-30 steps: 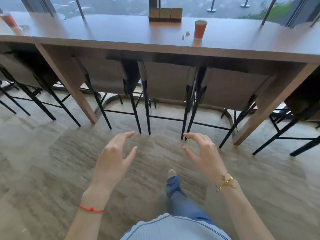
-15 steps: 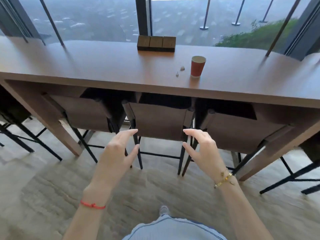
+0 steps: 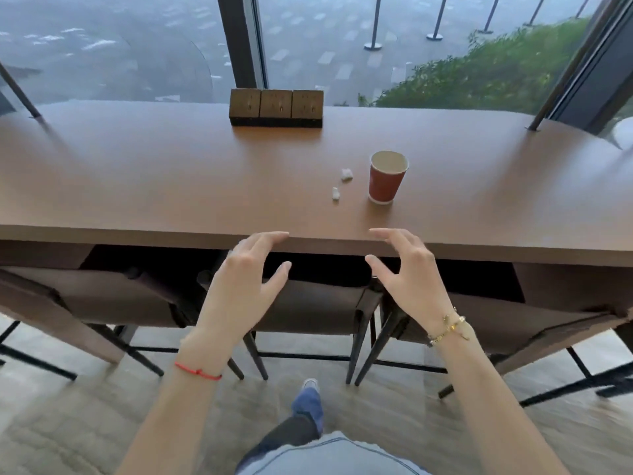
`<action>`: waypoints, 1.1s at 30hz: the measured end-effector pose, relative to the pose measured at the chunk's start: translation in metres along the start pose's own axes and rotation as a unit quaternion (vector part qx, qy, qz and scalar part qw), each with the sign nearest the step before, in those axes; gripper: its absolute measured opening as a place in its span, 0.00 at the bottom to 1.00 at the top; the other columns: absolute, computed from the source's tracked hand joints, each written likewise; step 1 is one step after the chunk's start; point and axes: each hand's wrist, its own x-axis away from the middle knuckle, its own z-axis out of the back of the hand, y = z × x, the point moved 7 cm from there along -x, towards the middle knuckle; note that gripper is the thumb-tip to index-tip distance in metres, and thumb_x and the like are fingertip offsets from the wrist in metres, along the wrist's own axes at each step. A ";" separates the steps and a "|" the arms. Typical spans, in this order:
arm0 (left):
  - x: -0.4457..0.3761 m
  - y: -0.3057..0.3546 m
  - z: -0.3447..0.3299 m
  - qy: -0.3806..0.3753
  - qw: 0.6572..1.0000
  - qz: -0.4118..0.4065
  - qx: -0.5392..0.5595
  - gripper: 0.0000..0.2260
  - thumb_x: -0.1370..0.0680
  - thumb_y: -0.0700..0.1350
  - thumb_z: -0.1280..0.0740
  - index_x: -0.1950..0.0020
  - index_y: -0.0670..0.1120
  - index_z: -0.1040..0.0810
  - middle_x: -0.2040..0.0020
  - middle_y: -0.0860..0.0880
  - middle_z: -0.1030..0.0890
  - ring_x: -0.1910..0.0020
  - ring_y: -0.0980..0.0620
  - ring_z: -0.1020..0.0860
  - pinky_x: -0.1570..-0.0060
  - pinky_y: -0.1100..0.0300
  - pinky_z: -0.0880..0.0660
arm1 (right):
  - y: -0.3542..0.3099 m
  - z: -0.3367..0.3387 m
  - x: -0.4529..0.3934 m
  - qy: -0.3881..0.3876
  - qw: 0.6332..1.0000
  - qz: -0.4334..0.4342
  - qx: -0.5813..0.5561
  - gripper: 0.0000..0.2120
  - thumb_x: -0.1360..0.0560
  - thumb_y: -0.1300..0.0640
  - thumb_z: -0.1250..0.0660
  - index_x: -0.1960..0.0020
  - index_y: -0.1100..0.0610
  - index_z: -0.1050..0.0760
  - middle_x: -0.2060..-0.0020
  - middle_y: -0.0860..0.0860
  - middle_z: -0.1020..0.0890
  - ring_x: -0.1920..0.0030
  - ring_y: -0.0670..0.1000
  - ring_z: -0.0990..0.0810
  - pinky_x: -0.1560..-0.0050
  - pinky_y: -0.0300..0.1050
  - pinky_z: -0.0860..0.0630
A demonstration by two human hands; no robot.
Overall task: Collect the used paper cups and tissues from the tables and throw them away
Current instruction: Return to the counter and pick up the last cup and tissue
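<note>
A red paper cup (image 3: 387, 178) stands upright on the long brown counter (image 3: 171, 180), right of centre. Two small crumpled white tissue bits lie just left of it, one (image 3: 346, 174) farther back and one (image 3: 335, 193) nearer. My left hand (image 3: 245, 286) and my right hand (image 3: 407, 275) hover side by side in front of the counter's near edge, fingers spread and curved, holding nothing. The right hand's fingertips are below and slightly nearer than the cup, apart from it.
A dark block of three power sockets (image 3: 275, 108) sits at the counter's back edge against the window. Brown stools (image 3: 308, 303) with black legs are tucked under the counter between me and it. Slanted metal posts (image 3: 561, 80) rise at both ends.
I have stepped closer to the counter, so the cup and tissues appear larger and nearer. Both hands have risen to the counter's edge, still empty and spread.
</note>
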 end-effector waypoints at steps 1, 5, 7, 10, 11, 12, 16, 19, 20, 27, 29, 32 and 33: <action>-0.019 -0.003 -0.004 -0.004 1.000 -0.010 0.001 0.18 0.22 0.48 0.33 0.32 0.51 0.27 0.37 0.56 0.24 0.38 0.57 0.26 0.39 0.61 0.28 | 0.003 0.000 -0.015 0.019 1.000 0.000 0.002 0.19 0.26 0.54 0.31 0.36 0.52 0.27 0.41 0.46 0.23 0.39 0.46 0.27 0.36 0.38 0.32; -0.090 -0.011 -0.024 -0.028 0.999 -0.039 0.011 0.19 0.23 0.46 0.32 0.32 0.50 0.27 0.35 0.54 0.24 0.36 0.55 0.26 0.38 0.56 0.26 | 0.020 0.002 -0.067 0.087 0.996 -0.018 0.008 0.23 0.28 0.54 0.29 0.34 0.55 0.30 0.37 0.50 0.28 0.36 0.50 0.30 0.35 0.36 0.36; -0.120 -0.014 -0.037 -0.042 0.998 -0.051 0.012 0.19 0.23 0.45 0.31 0.33 0.50 0.27 0.36 0.54 0.24 0.37 0.54 0.25 0.39 0.55 0.25 | 0.029 0.003 -0.089 0.112 0.993 -0.035 0.017 0.28 0.29 0.53 0.28 0.32 0.54 0.34 0.34 0.52 0.32 0.34 0.52 0.34 0.36 0.31 0.42; -0.158 -0.013 -0.061 -0.073 0.994 -0.077 0.008 0.19 0.24 0.45 0.31 0.33 0.50 0.27 0.35 0.55 0.25 0.37 0.53 0.26 0.42 0.55 0.25 | 0.046 0.001 -0.112 0.128 0.989 -0.073 0.027 0.37 0.31 0.49 0.26 0.28 0.51 0.41 0.31 0.51 0.36 0.32 0.52 0.38 0.37 0.35 0.43; -0.167 -0.012 -0.069 -0.085 0.993 -0.082 0.004 0.20 0.24 0.45 0.31 0.32 0.50 0.28 0.34 0.55 0.26 0.36 0.53 0.26 0.43 0.55 0.25 | 0.051 0.000 -0.118 0.130 0.988 -0.084 0.029 0.39 0.31 0.48 0.26 0.27 0.50 0.43 0.31 0.50 0.37 0.31 0.51 0.39 0.37 0.38 0.42; -0.176 -0.012 -0.077 -0.097 0.992 -0.086 0.000 0.21 0.24 0.45 0.31 0.31 0.50 0.29 0.33 0.55 0.28 0.36 0.53 0.27 0.43 0.55 0.25 | 0.056 -0.001 -0.123 0.130 0.987 -0.095 0.026 0.41 0.32 0.47 0.26 0.26 0.49 0.45 0.30 0.50 0.38 0.31 0.50 0.40 0.36 0.40 0.41; -0.200 -0.011 -0.107 -0.145 0.985 -0.088 -0.001 0.27 0.23 0.46 0.33 0.26 0.52 0.37 0.27 0.52 0.35 0.31 0.51 0.32 0.41 0.54 0.26 | 0.074 -0.006 -0.137 0.113 0.985 -0.127 -0.014 0.47 0.34 0.45 0.25 0.25 0.46 0.50 0.29 0.48 0.40 0.31 0.49 0.42 0.34 0.45 0.40; -0.214 -0.007 -0.122 -0.154 0.985 -0.081 -0.002 0.28 0.22 0.46 0.36 0.23 0.53 0.41 0.25 0.50 0.38 0.30 0.48 0.33 0.38 0.53 0.29 | 0.083 -0.009 -0.143 0.091 0.986 -0.132 -0.038 0.48 0.34 0.43 0.25 0.25 0.46 0.52 0.28 0.48 0.39 0.30 0.49 0.41 0.33 0.47 0.38; -0.217 -0.007 -0.127 -0.162 0.984 -0.078 -0.009 0.29 0.22 0.46 0.36 0.23 0.54 0.42 0.24 0.49 0.40 0.30 0.47 0.34 0.37 0.53 0.30 | 0.084 -0.010 -0.144 0.089 0.986 -0.130 -0.047 0.48 0.34 0.43 0.25 0.25 0.46 0.52 0.28 0.47 0.39 0.30 0.49 0.41 0.32 0.48 0.37; -0.238 -0.004 -0.146 -0.219 0.973 -0.060 -0.034 0.33 0.23 0.44 0.34 0.21 0.56 0.46 0.21 0.49 0.47 0.30 0.44 0.36 0.34 0.51 0.33 | 0.093 -0.009 -0.148 0.076 0.986 -0.122 -0.081 0.42 0.33 0.44 0.25 0.27 0.45 0.46 0.31 0.44 0.34 0.34 0.44 0.36 0.35 0.43 0.34; -0.242 -0.004 -0.149 -0.224 0.972 -0.053 -0.039 0.31 0.22 0.44 0.34 0.22 0.54 0.43 0.22 0.49 0.43 0.31 0.45 0.35 0.34 0.51 0.33 | 0.094 -0.010 -0.151 0.068 0.988 -0.117 -0.077 0.40 0.34 0.44 0.25 0.29 0.46 0.43 0.34 0.44 0.31 0.38 0.46 0.32 0.39 0.42 0.31; -0.244 -0.001 -0.151 -0.216 0.974 -0.054 -0.036 0.23 0.21 0.43 0.35 0.27 0.51 0.33 0.29 0.52 0.31 0.38 0.49 0.31 0.39 0.52 0.29 | 0.096 -0.011 -0.153 0.063 0.989 -0.115 -0.071 0.38 0.35 0.43 0.25 0.31 0.44 0.42 0.40 0.44 0.27 0.50 0.48 0.27 0.51 0.38 0.30; -0.244 0.000 -0.151 -0.210 0.976 -0.054 -0.030 0.20 0.22 0.42 0.35 0.30 0.50 0.29 0.32 0.53 0.28 0.40 0.49 0.30 0.41 0.53 0.28 | 0.097 -0.010 -0.153 0.063 0.989 -0.114 -0.071 0.38 0.35 0.43 0.25 0.32 0.44 0.42 0.41 0.44 0.27 0.52 0.47 0.27 0.52 0.37 0.31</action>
